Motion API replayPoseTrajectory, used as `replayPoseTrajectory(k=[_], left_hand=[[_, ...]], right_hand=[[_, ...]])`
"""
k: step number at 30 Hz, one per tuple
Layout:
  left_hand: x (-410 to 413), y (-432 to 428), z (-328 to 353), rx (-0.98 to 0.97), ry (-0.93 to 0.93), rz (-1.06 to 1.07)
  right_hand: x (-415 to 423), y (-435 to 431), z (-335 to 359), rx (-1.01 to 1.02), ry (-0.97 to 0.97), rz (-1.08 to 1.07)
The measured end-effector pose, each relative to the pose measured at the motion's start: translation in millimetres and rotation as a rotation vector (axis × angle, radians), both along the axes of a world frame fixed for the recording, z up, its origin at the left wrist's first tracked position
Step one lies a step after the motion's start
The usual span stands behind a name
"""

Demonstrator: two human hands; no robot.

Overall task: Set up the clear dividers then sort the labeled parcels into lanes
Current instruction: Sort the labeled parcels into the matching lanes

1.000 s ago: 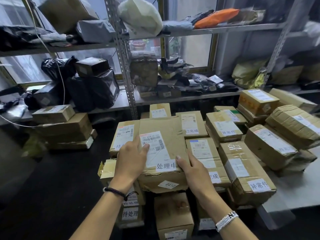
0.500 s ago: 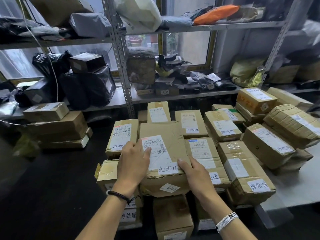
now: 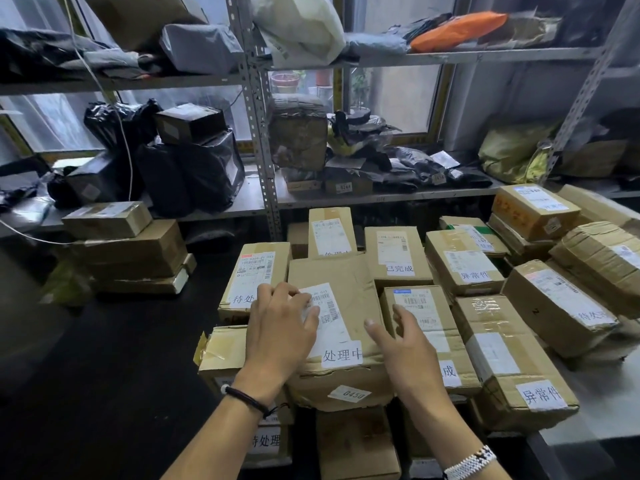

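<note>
The parcel marked 处理中 (image 3: 346,282) lies on top of the stack of cardboard boxes, directly under and between both hands. The left hand (image 3: 280,330) rests on the parcel's left part with its thumb flat on the shipping label (image 3: 329,317) and its fingers bent at the left edge. Whether those fingers hook over the side cannot be told. The right hand (image 3: 401,344) hangs loose with its fingers spread over the parcel's right edge, gripping nothing, and contact there is unclear.

Just past the left fingers, the box tagged 待处 (image 3: 256,268) sits tight against the parcel's left edge. Below the left wrist, a taped box (image 3: 221,348) sticks out lower down. Under the right palm, the blue-labelled box (image 3: 422,306) stands close along the right edge. Beyond the fingertips of both hands, the upright box (image 3: 330,233) and the 已完成 box (image 3: 398,251) close off the far edge.

The near edge, toward the wrists, is crumpled and carries a 0450 sticker (image 3: 349,393). It overhangs a lower box (image 3: 356,441).

Further right of the right hand lies the 异常件 box (image 3: 512,358). Left of the left forearm, the dark floor (image 3: 104,358) lies open. Above the hands the space is free up to the metal shelf (image 3: 381,197).
</note>
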State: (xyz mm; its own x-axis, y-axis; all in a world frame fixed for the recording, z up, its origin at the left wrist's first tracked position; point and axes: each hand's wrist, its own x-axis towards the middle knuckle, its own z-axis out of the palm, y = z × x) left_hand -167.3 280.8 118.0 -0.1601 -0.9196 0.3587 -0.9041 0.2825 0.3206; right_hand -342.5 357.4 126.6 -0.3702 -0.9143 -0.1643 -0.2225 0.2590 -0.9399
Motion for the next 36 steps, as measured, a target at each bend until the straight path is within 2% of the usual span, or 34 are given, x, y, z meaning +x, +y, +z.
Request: replayPoseTrajectory(k=[3,7,10,14,20,27,36], left_hand=[[0.5,-8.9,7.4,0.049,0.202,-0.039],[6.9,-23.3,41.4,0.162,0.847,-0.021],[18.2,-47.2,63.7,0.224,1.053,-0.021],[36.1,-92.5,78.4,0.245,1.108,-0.017],[74.9,-173.7,68.7,0.306,1.064,-0.055],[115.4,-285.4,49.5,0.495,1.048,-0.144],[94.4,-381.6,-23.6,0.75,0.998,-0.1]], right_hand=[[0.9,-14.2,23.0,-0.141,-0.027,0.025],[13.1,-47.9,53.4,-0.259,-0.066,0.058],[29.2,-82.4,69.4,-0.275,-0.177,0.101],[62.3,-137.9,83.0,-0.197,-0.193,0.158],[111.4,-219.3,81.9,-0.062,-0.226,0.145],[139.0,-318.4,69.4,0.115,-0.258,-0.061],[147.1,-408.4,33.6,0.336,-0.261,-0.247]])
